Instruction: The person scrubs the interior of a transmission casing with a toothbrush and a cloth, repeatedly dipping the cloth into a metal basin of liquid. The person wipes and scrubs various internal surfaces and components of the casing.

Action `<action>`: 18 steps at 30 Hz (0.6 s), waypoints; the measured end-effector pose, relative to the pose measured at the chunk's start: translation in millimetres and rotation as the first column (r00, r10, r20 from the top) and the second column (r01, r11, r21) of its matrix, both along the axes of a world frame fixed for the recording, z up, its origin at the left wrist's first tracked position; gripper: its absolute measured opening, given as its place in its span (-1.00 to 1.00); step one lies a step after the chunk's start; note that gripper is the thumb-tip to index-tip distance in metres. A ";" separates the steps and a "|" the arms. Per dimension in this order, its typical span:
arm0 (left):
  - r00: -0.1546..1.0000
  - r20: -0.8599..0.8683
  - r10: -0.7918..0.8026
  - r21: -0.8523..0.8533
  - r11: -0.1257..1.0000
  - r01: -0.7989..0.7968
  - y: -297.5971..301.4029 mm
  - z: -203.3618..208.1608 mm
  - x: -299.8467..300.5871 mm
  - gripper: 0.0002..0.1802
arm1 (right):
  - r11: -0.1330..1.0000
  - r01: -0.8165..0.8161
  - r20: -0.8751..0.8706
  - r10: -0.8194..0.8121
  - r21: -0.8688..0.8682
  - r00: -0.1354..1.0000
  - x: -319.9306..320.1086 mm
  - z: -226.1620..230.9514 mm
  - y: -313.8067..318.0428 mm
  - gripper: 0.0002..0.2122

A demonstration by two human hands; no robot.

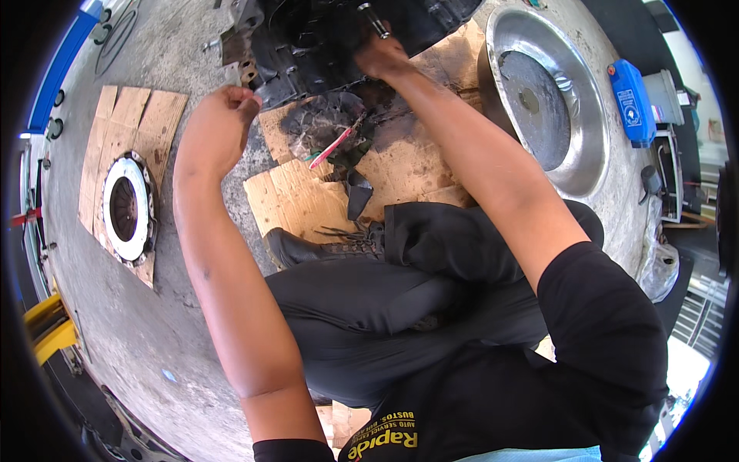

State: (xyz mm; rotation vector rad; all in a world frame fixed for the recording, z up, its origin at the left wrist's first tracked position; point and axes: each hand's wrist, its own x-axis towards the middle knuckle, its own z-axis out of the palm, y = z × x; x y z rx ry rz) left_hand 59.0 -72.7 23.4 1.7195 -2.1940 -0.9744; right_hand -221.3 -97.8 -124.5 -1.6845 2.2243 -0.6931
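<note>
A large dark, grimy metal housing [308,46], which looks like a gearbox or engine part, fills the top of the view. My right hand [382,58] is closed against its near side, and a shiny chrome rod-like tool [373,21] sticks up out of the fingers. The tool's far end is hard to make out. By the housing's left corner, beside a rusty bracket [248,71], my left hand [218,127] is curled with thumb and fingertips pinched together. What lies in that pinch, if anything, is too small to name. A blackened rag [315,123] and a pink-handled brush [332,148] lie below.
Oil-stained cardboard [300,196] covers the floor under the housing. At left, a round clutch cover [128,208] rests on more cardboard [162,115]. A wide metal basin [593,146] stands at right, with a blue jug [633,104] beyond. My crossed legs and black boot [300,248] are close in.
</note>
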 end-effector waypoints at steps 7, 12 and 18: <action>0.996 -0.073 0.051 0.080 0.996 -0.045 -5.1 -2.4 -3.2 -0.63 | 0.993 0.037 -0.013 -0.036 0.109 0.999 59.8 -46.0 -27.1 -0.57; 1.000 -0.012 0.023 -0.010 1.000 -0.024 -9.4 -8.1 -2.8 -0.64 | 0.959 -0.145 0.013 0.147 0.242 0.989 49.3 -19.0 21.7 -0.58; 0.999 -0.020 0.036 -0.029 0.999 -0.037 -1.6 -10.6 -4.0 -0.62 | 0.988 -0.128 0.080 0.121 0.083 0.989 65.8 49.2 16.9 -0.62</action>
